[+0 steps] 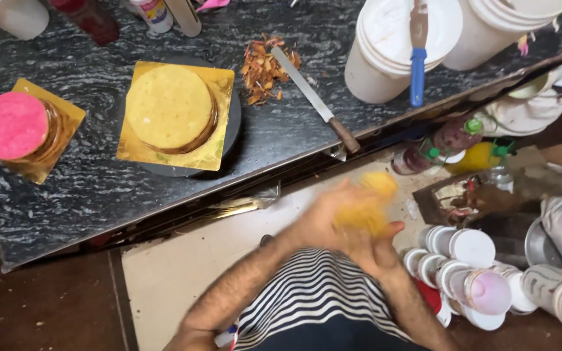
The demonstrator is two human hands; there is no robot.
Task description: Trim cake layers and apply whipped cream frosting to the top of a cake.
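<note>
- Your left hand point(320, 221) and right hand point(375, 250) meet low in the centre of the frame, below the desk edge, both pressed around a yellow lump point(369, 205). Motion blur hides the finger positions; you grasp it between both hands.
- The lump sits above your striped shirt point(313, 292), well apart from the cakes.
- The dark marbled desk point(99, 188) fills the upper left of the frame.
- Yellow cake layer point(170, 107) on a gold square board point(219, 78), centre-left, atop a dark round turntable point(232, 123).
- Pink-topped cake point(11, 125) on a second gold board point(66, 117), far left.
- Long knife point(313, 97) lies diagonally on the desk, blade touching a pile of brown shavings point(261, 68).
- White buckets point(385, 58) upper right; a blue-handled spatula point(417, 58) rests across one lid.
- Small white tubs point(469, 250) cluster at lower right, near your right hand.
</note>
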